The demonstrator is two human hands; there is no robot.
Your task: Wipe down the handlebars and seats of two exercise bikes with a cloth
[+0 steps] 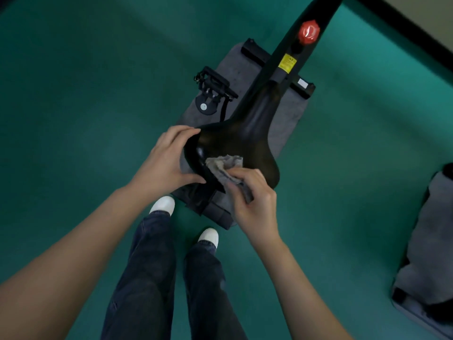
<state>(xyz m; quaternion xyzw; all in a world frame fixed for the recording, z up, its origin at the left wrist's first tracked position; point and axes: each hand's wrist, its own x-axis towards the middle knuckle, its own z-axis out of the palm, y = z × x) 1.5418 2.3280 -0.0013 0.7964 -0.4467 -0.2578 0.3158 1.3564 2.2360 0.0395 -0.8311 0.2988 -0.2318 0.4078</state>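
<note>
While the left hand [169, 159] braces the wide rear of the seat [241, 146] — fingers curled over its top edge, thumb tucked under its near side — the right hand [252, 195] keeps the cloth [226, 168] bunched between thumb and fingers and pressed to the saddle's rear surface, just beside the left thumb. To do this step well, I would judge that the steadying grip should stay firm so the saddle does not swivel, and the cloth should be opened flatter, since a crumpled wad touches only a small patch. Strokes ought to run from the broad back, away from both hands, toward the narrow nose, then down around the side edges — the rim under the left hand's fingers needs a pass too, so that hand will have to shift.

As for the seat itself, it is black, smooth and faintly glossy, with a bright highlight close to the left palm and a shallow central channel running forward. Its nose points away from the person, toward the frame [289, 57] with its red knob [308, 31].
</note>
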